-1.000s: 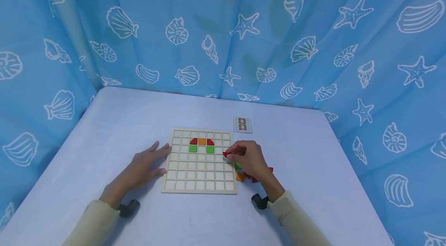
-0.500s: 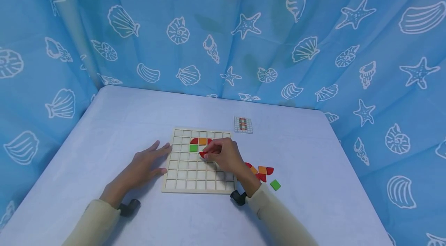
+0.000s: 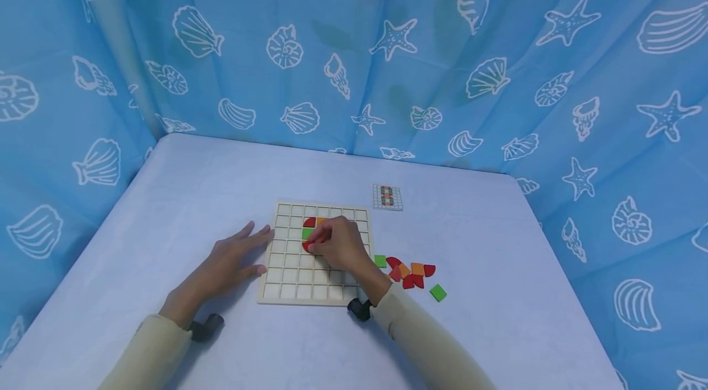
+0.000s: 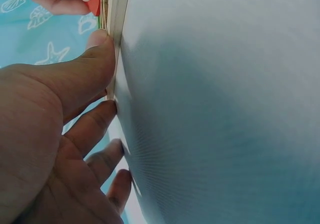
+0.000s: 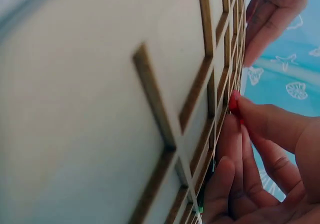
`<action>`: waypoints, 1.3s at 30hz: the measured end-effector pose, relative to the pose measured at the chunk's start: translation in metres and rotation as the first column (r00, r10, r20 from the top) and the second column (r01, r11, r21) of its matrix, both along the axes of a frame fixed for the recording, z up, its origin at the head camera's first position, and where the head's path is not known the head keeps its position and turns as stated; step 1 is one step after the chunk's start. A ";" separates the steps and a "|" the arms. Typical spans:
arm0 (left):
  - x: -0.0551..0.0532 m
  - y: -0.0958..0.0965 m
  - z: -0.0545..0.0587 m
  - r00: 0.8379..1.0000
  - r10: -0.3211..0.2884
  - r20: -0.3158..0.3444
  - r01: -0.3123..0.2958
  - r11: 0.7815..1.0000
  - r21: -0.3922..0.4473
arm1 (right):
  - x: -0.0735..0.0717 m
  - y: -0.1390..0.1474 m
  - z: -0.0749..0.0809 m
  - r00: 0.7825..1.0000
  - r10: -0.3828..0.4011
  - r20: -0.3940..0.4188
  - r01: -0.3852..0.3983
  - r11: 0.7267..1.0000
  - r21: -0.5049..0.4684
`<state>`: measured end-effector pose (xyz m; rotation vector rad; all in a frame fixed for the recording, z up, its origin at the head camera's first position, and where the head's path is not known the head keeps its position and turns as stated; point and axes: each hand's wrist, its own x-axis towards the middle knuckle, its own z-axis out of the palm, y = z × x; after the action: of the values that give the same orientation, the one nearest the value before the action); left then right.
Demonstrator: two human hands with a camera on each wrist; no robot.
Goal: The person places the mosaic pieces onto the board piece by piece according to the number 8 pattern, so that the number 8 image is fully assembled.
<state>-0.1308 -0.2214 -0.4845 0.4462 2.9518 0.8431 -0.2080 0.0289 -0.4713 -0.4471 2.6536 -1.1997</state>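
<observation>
A wooden grid board [image 3: 290, 277] lies on the white table. My right hand [image 3: 342, 245] is over its middle and pinches a red quarter-round tile [image 3: 306, 247] between thumb and fingers, just below a green square tile [image 3: 307, 234]. In the right wrist view the red tile [image 5: 233, 102] sits at the fingertips, close to the grid. Another red tile [image 3: 310, 222] and part of an orange tile [image 3: 321, 220] show in the board's upper rows; my right hand hides what lies beside them. My left hand [image 3: 227, 262], fingers spread and fairly straight, touches the board's left edge.
Right of the board lies a loose group of red and orange tiles [image 3: 417, 269], with one green tile [image 3: 380, 261] beside the board and another green tile [image 3: 438, 292] farther out. A small pattern card [image 3: 387, 197] lies behind. A blue shell-print curtain [image 3: 332, 40] borders the table.
My right hand has carried the red tile leftward from the board's right edge to below the left green tile, uncovering the loose tiles. My left hand has stayed at the board's edge.
</observation>
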 end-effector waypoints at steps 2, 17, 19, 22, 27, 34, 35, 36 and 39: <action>0.000 0.000 0.000 1.000 0.001 0.005 -0.001 1.000 -0.004 | 0.000 -0.002 0.000 1.000 -0.003 -0.020 0.003 1.000 0.018; -0.002 0.000 -0.002 1.000 -0.002 0.005 0.002 1.000 -0.004 | 0.002 0.006 0.001 1.000 0.012 0.016 -0.011 1.000 -0.029; -0.002 0.001 -0.002 1.000 -0.001 0.005 0.001 1.000 -0.002 | 0.001 0.013 0.000 0.999 0.016 0.034 -0.014 0.998 -0.060; -0.001 0.002 -0.001 1.000 -0.003 -0.002 0.003 1.000 0.000 | 0.001 0.026 -0.002 0.999 0.021 0.042 -0.018 0.996 -0.084; 0.000 0.003 0.001 1.000 0.009 0.014 -0.009 1.000 -0.006 | 0.003 0.051 -0.002 0.999 -0.015 0.049 0.020 0.995 -0.100; 0.000 0.003 0.001 1.000 0.014 0.015 -0.013 1.000 -0.019 | 0.002 0.087 0.003 0.988 -0.128 0.090 0.138 0.985 -0.107; 0.000 0.003 0.001 1.000 0.014 0.014 -0.014 1.000 -0.019 | 0.002 0.092 0.003 0.985 -0.148 0.092 0.157 0.982 -0.102; 0.000 0.003 0.001 1.000 0.014 0.015 -0.014 1.000 -0.019 | 0.001 0.097 0.002 0.982 -0.166 0.093 0.175 0.980 -0.095; 0.001 0.003 0.002 1.000 0.015 0.014 -0.015 1.000 -0.016 | -0.001 0.110 0.001 0.973 -0.212 0.093 0.218 0.974 -0.068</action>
<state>-0.1301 -0.2185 -0.4830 0.4157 2.9504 0.8204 -0.2086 0.1392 -0.4702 -0.1176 2.6420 -1.3541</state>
